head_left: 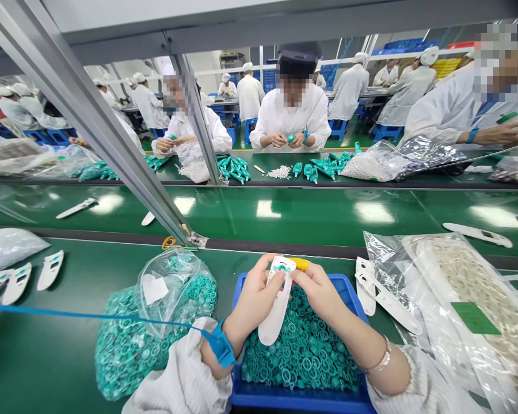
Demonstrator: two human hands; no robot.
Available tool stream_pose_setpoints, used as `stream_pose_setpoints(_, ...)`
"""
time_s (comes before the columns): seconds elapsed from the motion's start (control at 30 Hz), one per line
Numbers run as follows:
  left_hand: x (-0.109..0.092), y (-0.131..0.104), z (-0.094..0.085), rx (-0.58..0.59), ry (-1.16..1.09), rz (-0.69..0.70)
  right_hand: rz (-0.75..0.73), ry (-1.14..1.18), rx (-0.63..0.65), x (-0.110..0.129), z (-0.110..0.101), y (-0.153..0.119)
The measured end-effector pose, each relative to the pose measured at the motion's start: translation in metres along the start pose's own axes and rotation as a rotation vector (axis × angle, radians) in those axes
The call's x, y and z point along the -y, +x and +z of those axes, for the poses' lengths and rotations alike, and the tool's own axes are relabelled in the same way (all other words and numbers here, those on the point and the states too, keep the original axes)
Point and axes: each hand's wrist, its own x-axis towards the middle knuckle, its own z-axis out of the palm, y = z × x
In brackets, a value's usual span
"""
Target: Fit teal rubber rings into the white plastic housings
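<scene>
Over a blue bin (pixel 302 399) of small green ring parts (pixel 302 351), both hands hold one long white plastic piece (pixel 273 322). My left hand (pixel 256 290) grips its left side, thumb on the front near the upper end. My right hand (pixel 317 284) pinches the upper right edge, and a yellow cover wraps one of its fingertips. A green part (pixel 282 268) sits in the upper opening of the white piece, partly under the thumbs. A blue strap with a cord circles my left wrist; a bracelet is on the right.
Left of the bin lies a clear bag of green parts (pixel 129 339). White pieces (pixel 388 296) and a plastic bag (pixel 470 287) lie at the right. A metal post (pixel 112 126) slants across the left. Beyond the green conveyor (pixel 242 215), people in white work with green parts.
</scene>
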Motion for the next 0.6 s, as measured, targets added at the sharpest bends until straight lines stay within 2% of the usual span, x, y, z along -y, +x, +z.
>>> stream_pose_setpoints(0.13, 0.009, -0.002, -0.003, -0.035, 0.217, 0.114, -0.024, -0.014, -0.003, 0.002, 0.001, -0.001)
stream_pose_setpoints(0.23, 0.014, -0.002, -0.005, -0.053, 0.3, 0.169, -0.04, -0.035, -0.002, 0.003, 0.001, -0.001)
stream_pose_setpoints(0.5, 0.016, -0.003, -0.004, -0.048, 0.281, 0.215, -0.073, -0.098, -0.004, 0.0, 0.0, -0.002)
stream_pose_setpoints(0.6, 0.015, -0.005, -0.002, -0.017, 0.217, 0.188, -0.088, -0.128, -0.019, 0.003, 0.002, -0.002)
